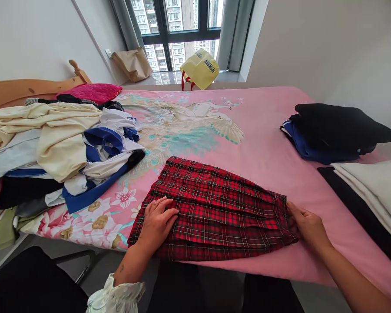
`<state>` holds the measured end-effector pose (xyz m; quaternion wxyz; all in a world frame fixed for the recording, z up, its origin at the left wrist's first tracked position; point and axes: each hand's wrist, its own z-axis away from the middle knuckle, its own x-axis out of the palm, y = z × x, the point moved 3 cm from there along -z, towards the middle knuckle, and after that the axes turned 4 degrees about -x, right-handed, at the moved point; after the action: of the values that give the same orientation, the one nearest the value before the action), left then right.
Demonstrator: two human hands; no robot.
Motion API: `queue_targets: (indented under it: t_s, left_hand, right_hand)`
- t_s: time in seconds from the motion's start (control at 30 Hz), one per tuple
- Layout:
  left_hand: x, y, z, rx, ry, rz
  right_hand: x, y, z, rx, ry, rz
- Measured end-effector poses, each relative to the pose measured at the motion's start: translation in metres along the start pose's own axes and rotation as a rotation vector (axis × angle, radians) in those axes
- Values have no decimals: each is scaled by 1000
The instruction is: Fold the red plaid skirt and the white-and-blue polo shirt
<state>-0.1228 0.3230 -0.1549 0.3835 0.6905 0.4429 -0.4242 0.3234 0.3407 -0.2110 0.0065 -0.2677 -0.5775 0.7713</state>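
A red and black plaid pleated skirt [221,208] lies spread on the pink bed, its wide hem to the left and its gathered waistband to the right. My left hand [159,217] rests on the hem end, palm down with the fingers apart. At the waistband, my right hand [309,225] has its thumb on top and its other fingers partly hidden, pinching the edge of the cloth. The skirt's lower side reaches the near edge of the bed.
A loose heap of clothes [61,143] covers the bed's left side. Folded dark clothes [339,130] and folded white clothes [378,191] are stacked at right. Behind the bed are a paper bag [133,64] and a yellow bag [200,69]. A black chair [35,278] stands lower left.
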Motion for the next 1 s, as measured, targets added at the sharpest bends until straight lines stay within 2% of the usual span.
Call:
queue_targets:
  t_s: [0.1, 0.4, 0.53, 0.67, 0.77, 1.0]
  left_hand:
    - [-3, 5, -8, 4, 1, 26]
    - [-17, 3, 3, 49, 196, 73]
    - [-16, 2, 1, 38, 159, 32]
    - [-4, 6, 3, -20, 76, -42]
    - [4, 20, 11, -41, 79, -33]
    - [12, 83, 37, 18, 101, 94]
  right_hand:
    - [2, 2, 1, 149, -27, -63]
    - [1, 1, -1, 171, -28, -85]
    - [1, -1, -2, 137, -40, -100]
    - [1, -1, -4, 103, -33, -105]
    - [1, 0, -6, 79, -33, -110]
    - [-1, -3, -8, 6, -98, -59]
